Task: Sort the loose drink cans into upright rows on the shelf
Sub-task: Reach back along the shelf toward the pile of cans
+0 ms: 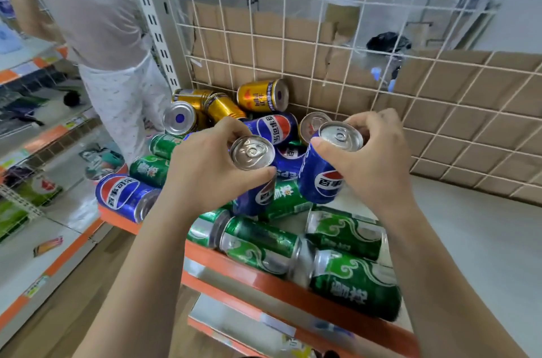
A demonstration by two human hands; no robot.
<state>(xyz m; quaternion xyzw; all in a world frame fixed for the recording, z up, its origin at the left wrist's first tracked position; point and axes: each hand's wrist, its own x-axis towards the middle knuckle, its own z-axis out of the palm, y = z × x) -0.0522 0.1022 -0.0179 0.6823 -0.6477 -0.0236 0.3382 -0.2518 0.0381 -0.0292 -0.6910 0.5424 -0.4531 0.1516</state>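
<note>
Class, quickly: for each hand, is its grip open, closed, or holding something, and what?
Left hand: grip closed round a blue can.
Right hand: grip closed round a second blue can.

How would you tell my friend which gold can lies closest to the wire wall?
Find the white wire grid behind the orange-edged shelf. At its foot, at the very back, a gold can lies on its side. It is the rightmost gold one, sitting highest, with its red logo showing.

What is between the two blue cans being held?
Head view: a third blue can lies in the pile between the left can and the right can.
</note>
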